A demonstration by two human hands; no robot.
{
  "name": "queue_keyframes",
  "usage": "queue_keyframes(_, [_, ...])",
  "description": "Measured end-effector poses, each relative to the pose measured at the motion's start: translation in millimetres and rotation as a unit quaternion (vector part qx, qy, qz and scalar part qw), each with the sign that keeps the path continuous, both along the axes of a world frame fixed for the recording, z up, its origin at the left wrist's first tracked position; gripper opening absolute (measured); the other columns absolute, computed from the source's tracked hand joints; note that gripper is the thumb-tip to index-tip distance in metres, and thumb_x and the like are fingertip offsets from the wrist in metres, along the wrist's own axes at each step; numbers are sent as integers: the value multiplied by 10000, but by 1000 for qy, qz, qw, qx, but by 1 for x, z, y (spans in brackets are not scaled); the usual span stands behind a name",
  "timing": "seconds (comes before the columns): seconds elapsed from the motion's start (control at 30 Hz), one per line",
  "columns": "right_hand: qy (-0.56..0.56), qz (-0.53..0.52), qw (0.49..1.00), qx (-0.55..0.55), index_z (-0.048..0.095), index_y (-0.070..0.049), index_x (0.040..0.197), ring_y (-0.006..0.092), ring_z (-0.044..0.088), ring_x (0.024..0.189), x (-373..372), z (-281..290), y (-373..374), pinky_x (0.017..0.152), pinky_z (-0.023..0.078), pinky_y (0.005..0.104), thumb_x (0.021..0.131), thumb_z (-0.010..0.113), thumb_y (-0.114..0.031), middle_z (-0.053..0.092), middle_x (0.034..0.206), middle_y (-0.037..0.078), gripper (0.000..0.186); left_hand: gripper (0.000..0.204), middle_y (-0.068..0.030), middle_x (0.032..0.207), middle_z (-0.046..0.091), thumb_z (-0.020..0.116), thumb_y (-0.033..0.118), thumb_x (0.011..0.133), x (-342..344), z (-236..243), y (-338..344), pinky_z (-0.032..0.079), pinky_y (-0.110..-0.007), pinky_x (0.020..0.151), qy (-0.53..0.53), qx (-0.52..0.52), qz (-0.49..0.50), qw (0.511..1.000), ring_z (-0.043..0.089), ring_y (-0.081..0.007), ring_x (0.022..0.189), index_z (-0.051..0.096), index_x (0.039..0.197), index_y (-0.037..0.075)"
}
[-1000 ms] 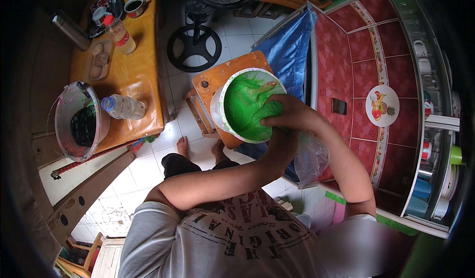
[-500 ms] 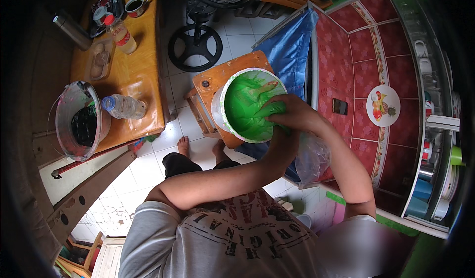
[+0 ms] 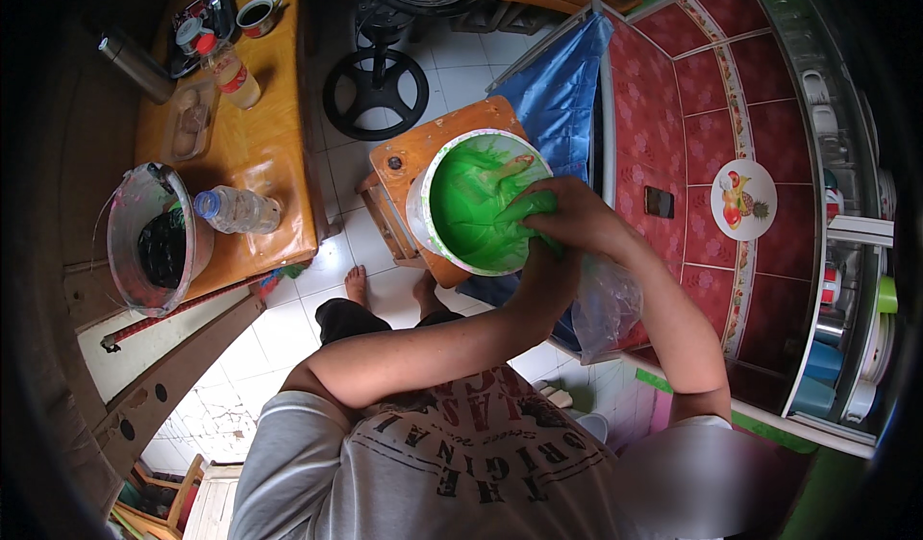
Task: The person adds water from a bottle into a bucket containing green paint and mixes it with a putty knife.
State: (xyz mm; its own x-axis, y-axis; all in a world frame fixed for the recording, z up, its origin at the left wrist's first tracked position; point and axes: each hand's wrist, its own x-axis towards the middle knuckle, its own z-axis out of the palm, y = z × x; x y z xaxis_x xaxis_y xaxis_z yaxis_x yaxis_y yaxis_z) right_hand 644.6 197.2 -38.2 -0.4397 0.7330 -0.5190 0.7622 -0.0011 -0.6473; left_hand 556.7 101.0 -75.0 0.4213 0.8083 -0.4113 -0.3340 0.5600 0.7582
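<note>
A white bucket (image 3: 415, 211) holds thick, bright green paste (image 3: 471, 203), smooth and wet-looking. Out of the paste sticks the pinkish end of a stirring tool (image 3: 517, 166), its lower part coated green. At the bucket's right rim my two hands meet. My right hand (image 3: 569, 215) comes over from the right, its fingers closed around a green clump. Just below it, my left hand (image 3: 555, 259) is mostly hidden behind the rim and my right hand. A clear plastic bag (image 3: 608, 311) hangs beside my left hand, seemingly gripped at its mouth.
The bucket stands on a wooden stool (image 3: 392, 150). On the left, a yellow table (image 3: 231, 146) carries bottles, a cup and a second bucket (image 3: 199, 242) with dark contents. A fan (image 3: 377, 93) stands ahead. To the right, a red tiled counter (image 3: 707, 194) bears a phone (image 3: 659, 202) and a plate (image 3: 743, 200).
The whole view has shifted slightly. My hands stay together at the bucket's right rim, with only slight movement of the right fingers around the green clump.
</note>
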Motion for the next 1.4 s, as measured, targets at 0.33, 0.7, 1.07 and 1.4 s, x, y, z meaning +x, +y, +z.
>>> queue_keyframes(0.33, [-10, -10, 1000, 12, 744, -11, 1047, 201, 710, 870, 2, -1, -2, 803, 556, 330, 801, 718, -101, 749, 942, 148, 264, 530, -91, 1318, 467, 416, 415, 1070, -3, 6, -2, 404, -319, 1002, -53, -28, 42, 997, 483, -167, 1182, 330, 1440, 45])
queue_keyframes(0.7, [1, -11, 1000, 5, 722, -29, 1055, 257, 715, 922, 2, -10, -5, 835, 553, 351, 804, 700, -111, 733, 987, 182, 266, 553, -154, 1326, 467, 378, 418, 1076, -3, -5, -9, 392, -373, 1022, 28, 24, 6, 999, 473, -231, 1214, 319, 1440, 7])
queue_keyframes(1.07, [10, -29, 998, -57, 762, -74, 1123, 174, 697, 921, -4, -5, -10, 873, 552, 307, 811, 615, -8, 753, 1017, 116, 351, 666, -148, 1316, 496, 479, 486, 1035, -12, 7, -15, 404, -342, 990, -26, -32, 53, 998, 499, -213, 1163, 314, 1458, 0])
queue_keyframes(1.4, [24, -99, 992, -67, 762, -27, 1087, 154, 697, 919, -2, -9, -19, 847, 542, 288, 818, 604, 31, 763, 997, 102, 318, 685, -160, 1368, 488, 530, 459, 1013, -16, 7, -17, 391, -351, 1026, -30, -34, 43, 998, 481, -230, 1244, 303, 1479, 11])
